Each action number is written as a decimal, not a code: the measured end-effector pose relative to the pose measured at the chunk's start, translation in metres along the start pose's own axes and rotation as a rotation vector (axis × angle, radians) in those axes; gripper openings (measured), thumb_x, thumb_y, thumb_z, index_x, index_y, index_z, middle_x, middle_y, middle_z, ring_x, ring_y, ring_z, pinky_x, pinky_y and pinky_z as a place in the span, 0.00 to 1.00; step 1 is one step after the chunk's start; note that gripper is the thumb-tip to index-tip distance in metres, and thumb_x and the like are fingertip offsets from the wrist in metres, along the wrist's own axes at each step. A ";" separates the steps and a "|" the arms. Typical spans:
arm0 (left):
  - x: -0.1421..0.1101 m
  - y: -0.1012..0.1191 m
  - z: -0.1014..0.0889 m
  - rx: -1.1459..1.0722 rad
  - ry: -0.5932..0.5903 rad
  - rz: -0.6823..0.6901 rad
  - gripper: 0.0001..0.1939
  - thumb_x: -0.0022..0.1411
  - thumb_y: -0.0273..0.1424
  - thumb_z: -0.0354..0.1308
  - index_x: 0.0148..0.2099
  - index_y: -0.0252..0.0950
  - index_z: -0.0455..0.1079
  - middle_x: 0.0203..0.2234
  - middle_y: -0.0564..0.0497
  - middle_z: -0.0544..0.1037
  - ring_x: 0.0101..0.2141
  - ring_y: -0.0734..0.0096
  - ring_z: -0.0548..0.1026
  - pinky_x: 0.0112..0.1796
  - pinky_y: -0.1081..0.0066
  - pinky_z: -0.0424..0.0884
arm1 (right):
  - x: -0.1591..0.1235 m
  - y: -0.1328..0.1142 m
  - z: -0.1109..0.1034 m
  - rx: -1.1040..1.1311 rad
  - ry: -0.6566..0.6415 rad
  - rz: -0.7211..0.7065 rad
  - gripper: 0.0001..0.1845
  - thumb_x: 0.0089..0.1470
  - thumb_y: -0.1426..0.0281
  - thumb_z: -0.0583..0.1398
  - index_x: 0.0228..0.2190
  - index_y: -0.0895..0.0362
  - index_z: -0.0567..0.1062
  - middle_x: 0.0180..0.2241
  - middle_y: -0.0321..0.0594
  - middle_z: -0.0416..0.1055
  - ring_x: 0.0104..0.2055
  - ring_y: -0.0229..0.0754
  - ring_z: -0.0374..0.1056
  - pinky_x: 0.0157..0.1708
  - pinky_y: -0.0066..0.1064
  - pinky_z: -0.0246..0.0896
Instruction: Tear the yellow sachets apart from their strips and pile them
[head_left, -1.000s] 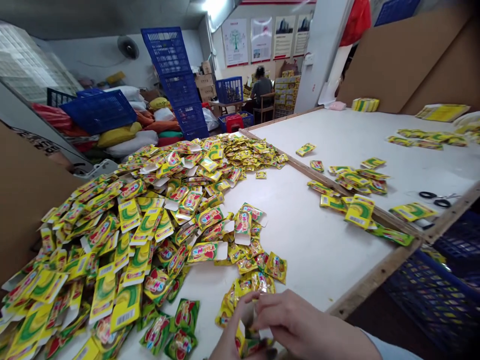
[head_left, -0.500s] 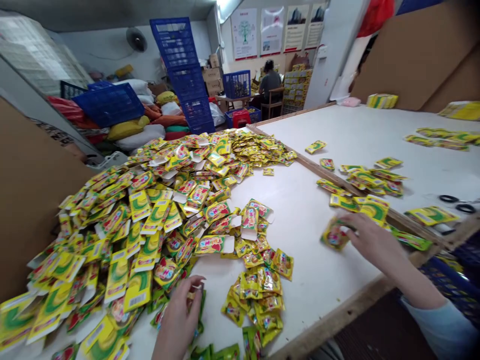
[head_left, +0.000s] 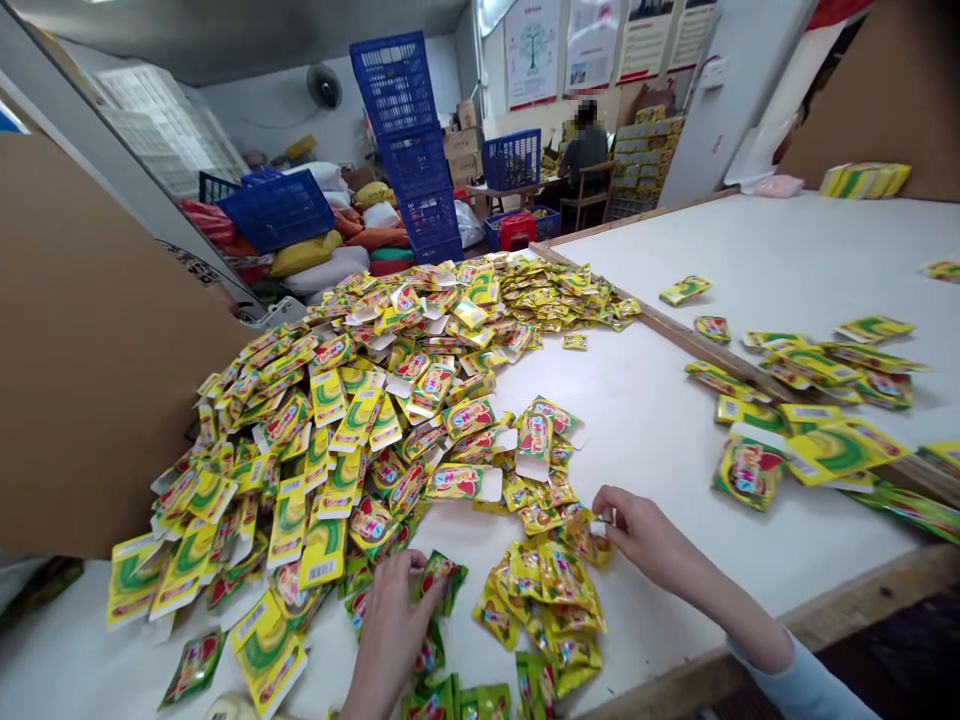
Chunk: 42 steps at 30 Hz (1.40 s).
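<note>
The box our right hand carried half a second ago now lies beside other yellow boxes on the right, and that hand is back at the yellow sachets, though we cannot tell whether its fingers grip one. Our left hand pinches a green sachet just above the table, near the heap of boxes.

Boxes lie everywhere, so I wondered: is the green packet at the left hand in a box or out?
Out: the left hand holds the green packet directly, its green and red print showing bare.
</note>
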<state>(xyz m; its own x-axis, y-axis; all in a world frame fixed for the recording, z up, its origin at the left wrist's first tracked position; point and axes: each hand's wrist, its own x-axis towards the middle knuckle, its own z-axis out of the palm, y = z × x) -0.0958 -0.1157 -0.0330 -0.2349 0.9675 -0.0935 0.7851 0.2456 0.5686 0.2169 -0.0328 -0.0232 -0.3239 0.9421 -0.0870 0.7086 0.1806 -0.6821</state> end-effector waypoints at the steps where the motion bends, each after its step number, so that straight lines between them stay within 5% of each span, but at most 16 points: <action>1: 0.000 0.007 0.001 -0.112 0.008 -0.010 0.14 0.53 0.43 0.53 0.36 0.38 0.64 0.33 0.49 0.74 0.35 0.60 0.72 0.35 0.66 0.66 | -0.003 -0.009 -0.004 0.078 0.019 -0.007 0.08 0.44 0.78 0.51 0.27 0.55 0.64 0.23 0.33 0.64 0.26 0.39 0.62 0.27 0.29 0.54; 7: -0.006 0.057 0.007 -0.675 -0.289 -0.046 0.17 0.55 0.44 0.52 0.42 0.38 0.60 0.24 0.54 0.75 0.19 0.72 0.70 0.19 0.75 0.64 | -0.018 -0.074 0.014 0.454 -0.034 -0.217 0.07 0.44 0.77 0.55 0.29 0.56 0.68 0.46 0.42 0.63 0.47 0.44 0.60 0.44 0.33 0.55; 12: -0.012 0.072 0.005 -0.832 -0.353 -0.040 0.18 0.58 0.43 0.49 0.44 0.35 0.62 0.24 0.53 0.74 0.17 0.74 0.68 0.18 0.74 0.67 | -0.015 -0.085 0.041 0.488 -0.091 -0.163 0.09 0.46 0.80 0.51 0.30 0.56 0.63 0.28 0.35 0.67 0.30 0.37 0.63 0.31 0.27 0.56; 17: -0.019 0.069 0.009 -0.847 -0.429 -0.014 0.17 0.54 0.37 0.56 0.45 0.35 0.63 0.32 0.49 0.74 0.29 0.68 0.73 0.27 0.71 0.72 | -0.020 -0.078 0.040 0.541 -0.103 -0.176 0.10 0.47 0.80 0.51 0.32 0.55 0.62 0.25 0.32 0.64 0.26 0.34 0.60 0.25 0.24 0.54; 21: -0.021 0.068 0.015 -0.703 -0.428 0.074 0.15 0.57 0.34 0.54 0.46 0.37 0.63 0.29 0.52 0.71 0.28 0.70 0.72 0.29 0.70 0.71 | -0.027 -0.073 0.038 0.819 -0.311 -0.065 0.25 0.46 0.77 0.55 0.47 0.52 0.57 0.29 0.32 0.67 0.25 0.35 0.64 0.23 0.24 0.59; 23: -0.012 0.070 0.010 -0.529 -0.410 0.216 0.13 0.58 0.34 0.53 0.45 0.38 0.64 0.31 0.51 0.72 0.31 0.69 0.72 0.33 0.69 0.71 | -0.028 -0.066 0.038 0.892 -0.359 -0.008 0.20 0.48 0.74 0.56 0.45 0.53 0.62 0.30 0.34 0.68 0.25 0.35 0.65 0.23 0.25 0.62; 25: 0.008 0.072 -0.001 -0.319 -0.347 0.396 0.11 0.61 0.34 0.49 0.44 0.40 0.66 0.36 0.49 0.72 0.37 0.67 0.71 0.39 0.67 0.68 | -0.029 -0.058 0.035 0.885 -0.307 0.008 0.09 0.49 0.70 0.56 0.36 0.56 0.68 0.29 0.35 0.68 0.23 0.34 0.64 0.22 0.25 0.62; 28: 0.052 0.073 -0.018 0.094 -0.151 0.571 0.13 0.62 0.33 0.46 0.49 0.41 0.63 0.47 0.47 0.68 0.49 0.64 0.64 0.48 0.63 0.61 | -0.029 -0.047 0.027 0.845 -0.187 0.017 0.08 0.49 0.67 0.58 0.33 0.57 0.70 0.27 0.34 0.68 0.19 0.32 0.60 0.18 0.24 0.58; 33: 0.104 0.073 -0.025 0.417 -0.158 0.646 0.19 0.52 0.32 0.58 0.48 0.42 0.64 0.45 0.48 0.69 0.47 0.58 0.66 0.47 0.58 0.59 | -0.033 -0.041 0.013 0.842 -0.063 0.000 0.11 0.49 0.66 0.58 0.36 0.57 0.70 0.30 0.37 0.70 0.31 0.39 0.65 0.26 0.26 0.61; 38: 0.098 0.069 -0.021 0.474 -0.161 0.640 0.17 0.41 0.30 0.64 0.37 0.35 0.68 0.39 0.43 0.70 0.44 0.48 0.65 0.46 0.52 0.58 | -0.034 -0.027 0.016 0.837 -0.013 0.068 0.10 0.48 0.64 0.60 0.28 0.58 0.69 0.24 0.33 0.67 0.24 0.35 0.62 0.19 0.23 0.57; 42: 0.072 0.063 -0.024 0.391 -0.179 0.617 0.14 0.47 0.26 0.56 0.39 0.37 0.64 0.44 0.43 0.68 0.49 0.54 0.62 0.50 0.56 0.56 | -0.029 -0.022 0.015 0.880 0.016 0.107 0.12 0.48 0.62 0.59 0.28 0.58 0.67 0.20 0.30 0.63 0.16 0.30 0.57 0.14 0.22 0.54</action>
<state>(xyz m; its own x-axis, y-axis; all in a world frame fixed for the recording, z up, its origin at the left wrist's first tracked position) -0.0767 -0.0321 0.0157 0.3839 0.9234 -0.0025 0.8984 -0.3728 0.2322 0.2019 -0.0681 -0.0165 -0.2704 0.9465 -0.1764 -0.0066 -0.1850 -0.9827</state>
